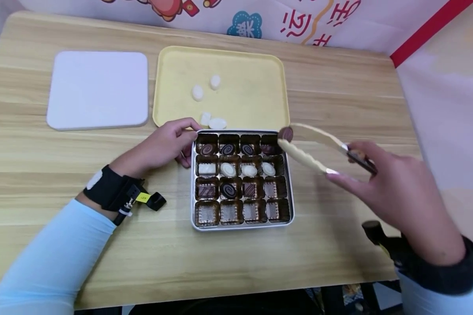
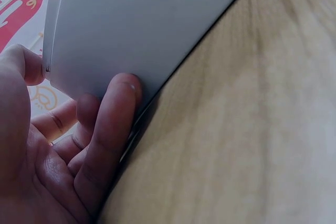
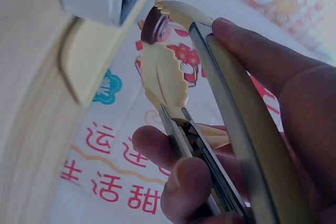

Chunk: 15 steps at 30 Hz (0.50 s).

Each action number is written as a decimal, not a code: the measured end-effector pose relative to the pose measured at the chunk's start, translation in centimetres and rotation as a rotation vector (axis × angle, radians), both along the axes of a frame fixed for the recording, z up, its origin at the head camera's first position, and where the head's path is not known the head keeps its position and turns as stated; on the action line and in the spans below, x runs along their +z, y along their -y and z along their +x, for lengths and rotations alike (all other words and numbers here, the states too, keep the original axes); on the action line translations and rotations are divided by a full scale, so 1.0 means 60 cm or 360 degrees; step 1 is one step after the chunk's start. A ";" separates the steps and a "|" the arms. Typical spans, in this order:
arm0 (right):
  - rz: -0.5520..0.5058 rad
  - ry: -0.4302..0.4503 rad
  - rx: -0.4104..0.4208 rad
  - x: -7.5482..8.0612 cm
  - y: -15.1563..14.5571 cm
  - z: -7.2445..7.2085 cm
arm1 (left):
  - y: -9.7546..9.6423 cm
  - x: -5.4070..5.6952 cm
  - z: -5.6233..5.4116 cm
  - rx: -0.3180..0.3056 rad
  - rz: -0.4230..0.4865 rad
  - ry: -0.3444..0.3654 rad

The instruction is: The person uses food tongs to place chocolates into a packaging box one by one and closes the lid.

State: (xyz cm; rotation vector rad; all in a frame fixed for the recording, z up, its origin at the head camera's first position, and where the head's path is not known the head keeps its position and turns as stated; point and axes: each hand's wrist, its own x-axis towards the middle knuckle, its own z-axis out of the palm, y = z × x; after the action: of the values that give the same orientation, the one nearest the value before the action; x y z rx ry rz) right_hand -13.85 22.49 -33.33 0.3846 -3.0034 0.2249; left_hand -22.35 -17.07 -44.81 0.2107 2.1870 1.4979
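Observation:
My left hand [image 1: 161,142] grips the upper left corner of a metal chocolate box [image 1: 242,228], with fingertips [image 2: 123,90] against its side wall. The box holds a brown tray with several compartments. Dark chocolates lie in the top row, white ones in the second, and dark ones in three compartments of the third; the bottom row shows bare floors. My right hand [image 1: 402,192] holds food tongs [image 1: 305,158] by their handles. Between the cream tips is a round brown chocolate [image 1: 285,134], just outside the box's upper right corner; in the right wrist view this chocolate [image 3: 155,26] sits between the toothed tips.
Behind the box lies a yellow tray [image 1: 252,87] with several white chocolates [image 1: 197,92] on it. A white lid [image 1: 98,89] lies flat to its left on the wooden table [image 1: 339,249]. A printed cloth [image 1: 351,22] borders the table's back edge.

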 end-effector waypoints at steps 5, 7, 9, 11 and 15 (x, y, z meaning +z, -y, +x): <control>0.0056 -0.0006 0.0080 -0.001 -0.007 0.061 | 0.003 0.002 -0.003 -0.0004 -0.0015 -0.0012; 0.0077 0.0003 0.0112 -0.002 -0.003 0.074 | 0.004 0.002 -0.003 -0.0001 -0.0019 -0.0016; 0.0109 0.0027 0.0122 -0.002 0.002 0.083 | 0.004 0.002 -0.002 -0.0002 -0.0011 -0.0009; 0.0136 0.0018 0.0155 -0.001 0.006 0.088 | 0.002 0.002 0.000 -0.0005 -0.0005 -0.0003; 0.0173 -0.0006 0.0180 0.006 0.011 0.098 | -0.005 0.005 0.004 -0.0002 -0.0007 -0.0013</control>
State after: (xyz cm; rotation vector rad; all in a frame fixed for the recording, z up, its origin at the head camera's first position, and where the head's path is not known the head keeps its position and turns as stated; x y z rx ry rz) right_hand -8.00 21.83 -32.95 0.5653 -3.0015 0.0699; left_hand -22.13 -16.75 -44.52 0.2174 2.1960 1.4940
